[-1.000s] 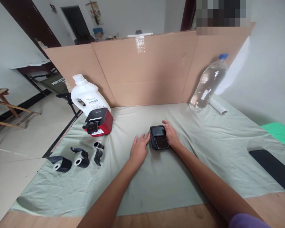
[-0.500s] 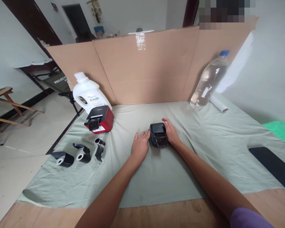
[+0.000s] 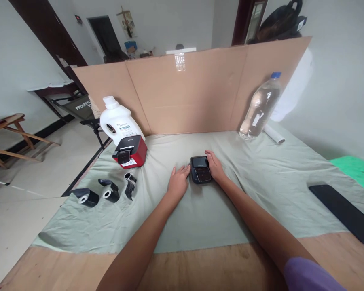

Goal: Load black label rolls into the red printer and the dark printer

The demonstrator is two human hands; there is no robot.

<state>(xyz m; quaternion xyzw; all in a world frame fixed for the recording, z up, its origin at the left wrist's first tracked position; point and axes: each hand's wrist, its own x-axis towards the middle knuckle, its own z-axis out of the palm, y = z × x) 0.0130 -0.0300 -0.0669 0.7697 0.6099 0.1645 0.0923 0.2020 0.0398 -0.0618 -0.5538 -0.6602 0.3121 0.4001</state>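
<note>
A small dark portable printer (image 3: 200, 169) with a screen at its far end and a black strip on its near part sits mid-table on the green cloth. My right hand (image 3: 215, 166) cups its right side, fingertips at the far right corner. On the other side, my left hand (image 3: 178, 181) lies on the cloth with its fingers apart, fingertips at the printer's left edge. Further left stands a red and black label printer (image 3: 131, 151) with a black strip hanging from its front. Nearer me lie a black roll (image 3: 89, 199), a second black roll (image 3: 111, 194) and a black curled strip (image 3: 129, 187).
A white detergent jug (image 3: 121, 122) stands behind the red printer. Cardboard (image 3: 188, 97) walls off the back. A water bottle (image 3: 261, 106) leans at the back right beside a white tube (image 3: 274, 135). A black phone (image 3: 342, 212) lies on the right; green plastic (image 3: 356, 173) is beyond it.
My head view has shifted slightly; the blurred shape at the upper right is replaced by a dark bag. Both hands and the portable printer stay in the same places on the cloth.
</note>
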